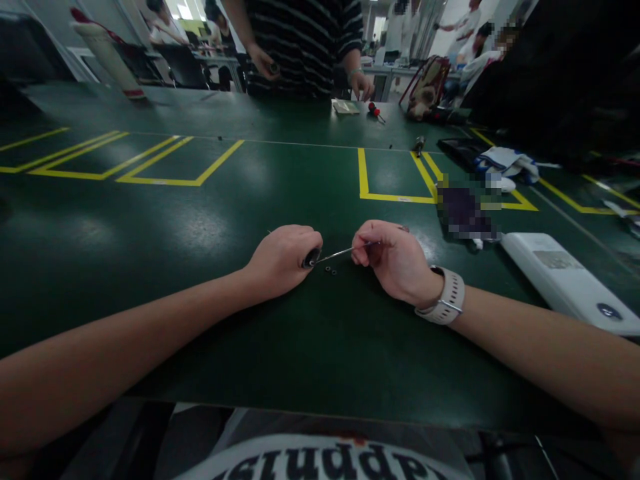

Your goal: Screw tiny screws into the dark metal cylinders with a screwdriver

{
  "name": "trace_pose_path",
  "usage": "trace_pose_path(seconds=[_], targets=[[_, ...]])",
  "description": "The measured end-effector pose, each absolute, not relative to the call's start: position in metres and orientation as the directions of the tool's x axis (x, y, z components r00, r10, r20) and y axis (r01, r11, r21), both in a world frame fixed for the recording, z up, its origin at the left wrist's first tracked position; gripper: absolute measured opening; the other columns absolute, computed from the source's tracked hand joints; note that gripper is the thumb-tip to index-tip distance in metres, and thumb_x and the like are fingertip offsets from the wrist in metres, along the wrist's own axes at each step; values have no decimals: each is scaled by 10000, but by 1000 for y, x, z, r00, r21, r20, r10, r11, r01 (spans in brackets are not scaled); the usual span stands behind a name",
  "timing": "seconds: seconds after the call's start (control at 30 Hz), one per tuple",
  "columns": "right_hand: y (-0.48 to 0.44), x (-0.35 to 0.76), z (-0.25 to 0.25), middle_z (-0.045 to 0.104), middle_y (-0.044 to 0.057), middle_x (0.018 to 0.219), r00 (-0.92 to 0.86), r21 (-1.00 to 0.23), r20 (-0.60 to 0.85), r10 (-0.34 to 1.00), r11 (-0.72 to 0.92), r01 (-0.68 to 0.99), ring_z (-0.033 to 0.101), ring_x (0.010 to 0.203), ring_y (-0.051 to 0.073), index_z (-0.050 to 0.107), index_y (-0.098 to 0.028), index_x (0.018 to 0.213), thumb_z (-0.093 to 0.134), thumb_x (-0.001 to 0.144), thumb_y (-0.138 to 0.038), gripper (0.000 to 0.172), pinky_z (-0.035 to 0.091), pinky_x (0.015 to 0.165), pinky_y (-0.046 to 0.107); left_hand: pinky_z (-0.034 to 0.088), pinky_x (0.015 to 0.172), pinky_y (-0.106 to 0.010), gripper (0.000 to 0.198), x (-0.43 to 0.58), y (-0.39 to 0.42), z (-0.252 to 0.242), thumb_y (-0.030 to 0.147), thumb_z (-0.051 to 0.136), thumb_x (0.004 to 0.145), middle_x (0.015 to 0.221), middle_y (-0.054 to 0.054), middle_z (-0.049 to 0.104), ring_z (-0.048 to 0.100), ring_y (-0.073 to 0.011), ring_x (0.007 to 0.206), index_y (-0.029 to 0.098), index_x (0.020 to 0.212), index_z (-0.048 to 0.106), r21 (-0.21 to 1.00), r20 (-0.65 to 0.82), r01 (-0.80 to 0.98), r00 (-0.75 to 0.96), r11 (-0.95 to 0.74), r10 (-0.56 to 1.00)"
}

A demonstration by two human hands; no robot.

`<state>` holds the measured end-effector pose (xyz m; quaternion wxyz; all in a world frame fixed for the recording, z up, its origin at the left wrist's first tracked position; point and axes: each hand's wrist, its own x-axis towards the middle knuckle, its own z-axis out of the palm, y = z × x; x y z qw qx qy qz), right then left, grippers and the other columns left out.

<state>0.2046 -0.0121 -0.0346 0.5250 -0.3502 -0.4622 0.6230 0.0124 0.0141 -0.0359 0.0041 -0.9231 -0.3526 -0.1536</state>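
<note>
Two loose rings [328,269] could've scattered if left hand [285,259], clenching black cylinder [309,259], or right hand [393,257], pinching thin rod [336,255], slipped.

The left hand [285,259] hides most of a dark cylinder [312,258]; the right hand [393,260] covers part of a thin rod [337,254]. Two dark bits [331,271] on the bench [300,360] are too small to identify. Pixelation blurs a purple item [461,208]. The top edge crops the striped-shirted person [303,50].
</note>
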Motion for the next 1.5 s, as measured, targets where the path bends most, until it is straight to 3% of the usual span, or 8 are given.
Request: trace_pose_path(seconds=[0.57, 1.3, 1.4, 1.5], targets=[[-11, 204, -39, 485, -40, 464, -98, -988, 77, 992, 63, -139, 432, 453, 90, 550, -186, 497, 532, 668, -185, 172, 282, 453, 255, 376, 568, -253, 147, 10, 16, -40, 265, 546, 825, 691, -3, 559, 516, -130, 621, 168, 720, 514, 249, 352, 675, 605, -695, 714], [-12, 203, -36, 464, -40, 447, 17, -990, 28, 999, 30, -141, 405, 437, 85, 533, -180, 482, 537, 673, -169, 192, 287, 445, 252, 393, 579, -234, 147, 9, 14, -36, 245, 523, 828, 675, 2, 563, 515, -113, 608, 164, 705, 522, 314, 279, 507, 759, -803, 588], [-11, 204, -38, 493, -41, 500, 71, -985, 70, 995, 81, -155, 447, 489, 91, 551, -179, 548, 562, 719, -195, 172, 341, 484, 245, 397, 588, -239, 149, 9, 14, -37, 249, 536, 831, 682, 1, 563, 516, -114, 612, 163, 710, 521, 316, 302, 487, 762, -815, 573], [-11, 204, -39, 627, -5, 728, -15, -992, 100, 995, 99, -72, 577, 692, 127, 621, -175, 758, 630, 743, -223, 51, 454, 647, 276, 408, 610, -252, 172, 8, 15, -35, 282, 568, 827, 699, -7, 572, 526, -122, 630, 164, 712, 517, 321, 339, 490, 739, -810, 582]])
